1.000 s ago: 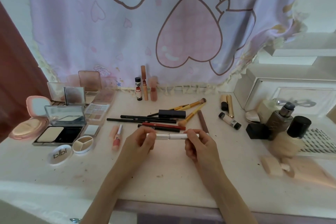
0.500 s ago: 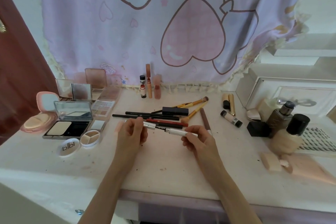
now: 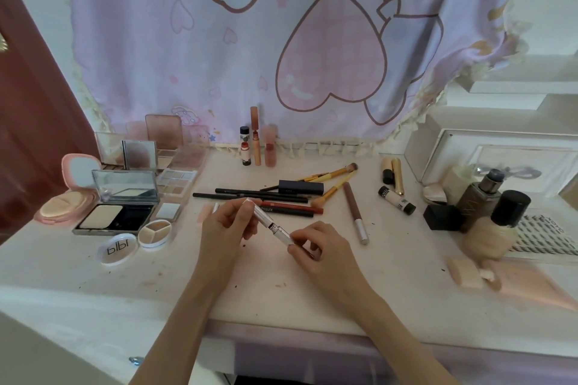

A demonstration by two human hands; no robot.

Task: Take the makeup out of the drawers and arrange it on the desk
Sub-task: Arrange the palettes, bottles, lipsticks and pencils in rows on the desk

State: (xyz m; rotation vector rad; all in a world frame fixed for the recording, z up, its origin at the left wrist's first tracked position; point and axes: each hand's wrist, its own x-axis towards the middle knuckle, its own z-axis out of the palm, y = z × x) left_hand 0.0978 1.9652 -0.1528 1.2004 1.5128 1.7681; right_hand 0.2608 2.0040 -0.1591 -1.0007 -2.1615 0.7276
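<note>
A slim white makeup pen [image 3: 271,224] is held tilted above the counter [image 3: 281,294], near its middle, between both hands. Its upper end is pinched in the grip of the left hand [image 3: 226,228], fingers curled round the barrel; its lower end is pinched by the fingertips of the right hand [image 3: 319,251]. A silver band shows at mid-barrel, possibly a joint between cap and body. Just behind the pen, black and red pencils [image 3: 291,208] lie flat. An open powder compact [image 3: 115,212] sits well left.
</note>
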